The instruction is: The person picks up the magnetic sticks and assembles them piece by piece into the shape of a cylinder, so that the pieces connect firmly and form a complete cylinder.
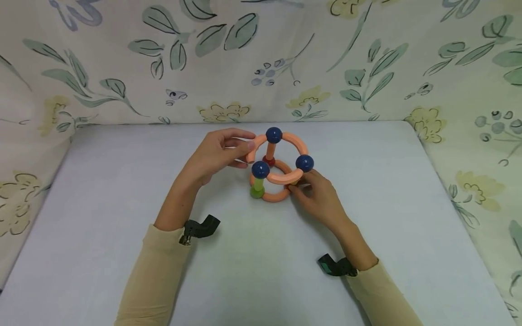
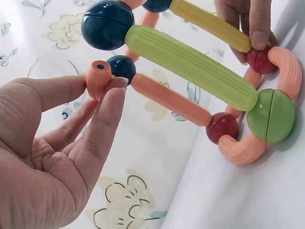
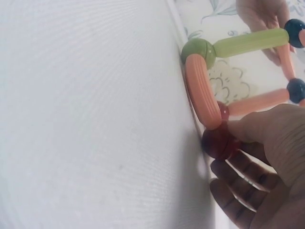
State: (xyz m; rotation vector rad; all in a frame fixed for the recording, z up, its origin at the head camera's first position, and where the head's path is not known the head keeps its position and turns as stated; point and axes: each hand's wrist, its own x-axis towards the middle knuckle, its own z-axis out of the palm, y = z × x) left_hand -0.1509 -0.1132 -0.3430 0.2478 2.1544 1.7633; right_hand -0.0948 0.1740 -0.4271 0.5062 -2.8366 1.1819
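Observation:
A frame of magnetic sticks and balls stands upright on the table. My left hand (image 1: 222,151) pinches a curved orange stick (image 1: 256,146) between thumb and fingers; one end meets the back blue ball (image 1: 274,135), while the other points free near the front blue ball (image 1: 260,170). At the lower right, my right hand (image 1: 320,197) grips a red ball (image 3: 221,143) at the foot of the yellow stick (image 2: 212,25). A green stick (image 2: 195,67) and a straight orange stick (image 2: 171,100) form the other uprights. Curved orange sticks and a green ball (image 1: 257,192) belong to the base ring.
The white table (image 1: 253,271) lies under the frame. Behind it hangs a floral cloth (image 1: 228,90), which also covers the sides. Each wrist wears a black camera mount, one on the left (image 1: 201,226) and one on the right (image 1: 336,266).

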